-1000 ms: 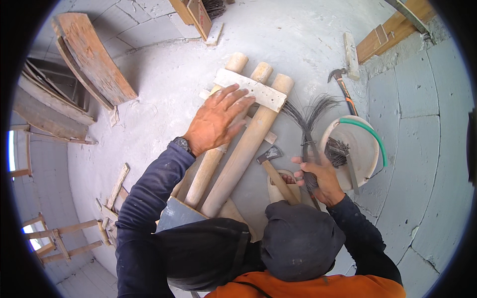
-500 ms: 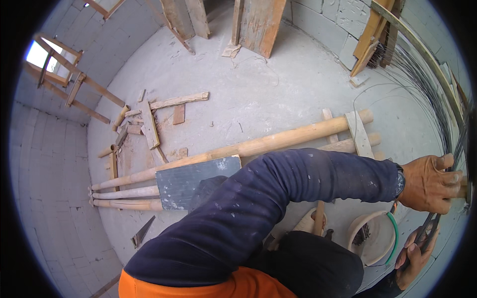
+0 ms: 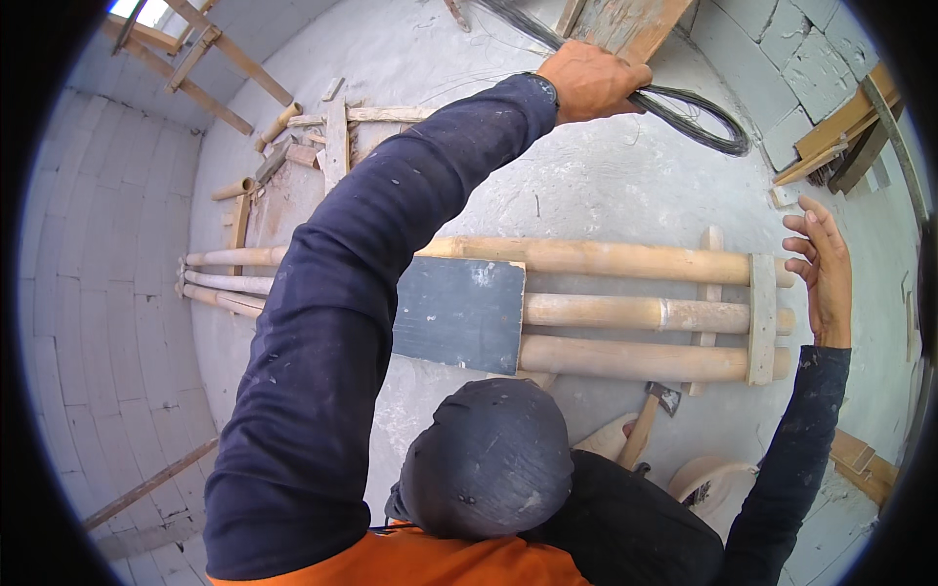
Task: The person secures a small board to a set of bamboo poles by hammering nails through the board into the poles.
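Observation:
A bundle of thin dark wire [image 3: 696,119], bent into a loop at one end, is gripped in my left hand [image 3: 592,82], far out over the floor. The wire's other part runs up past the top edge, beside a leaning board [image 3: 635,24]. My right hand [image 3: 819,256] is raised at the right with bent fingers apart and nothing in them. It is nearest the ends of several bamboo poles [image 3: 625,259], held by a pale cross slat [image 3: 762,320]. A dark flat board [image 3: 459,313] lies across the poles.
Near my dark-trousered leg lie a hatchet [image 3: 640,430] and a bucket [image 3: 696,474]. Wood scraps [image 3: 337,137] are heaped at the far left. Planks [image 3: 850,127] lean on the block wall at the right; a wooden frame [image 3: 210,68] stands at the upper left.
My left hand has swung from the far right to the upper middle, carrying the wire. My right hand has let go of the wire and risen. The view has shifted.

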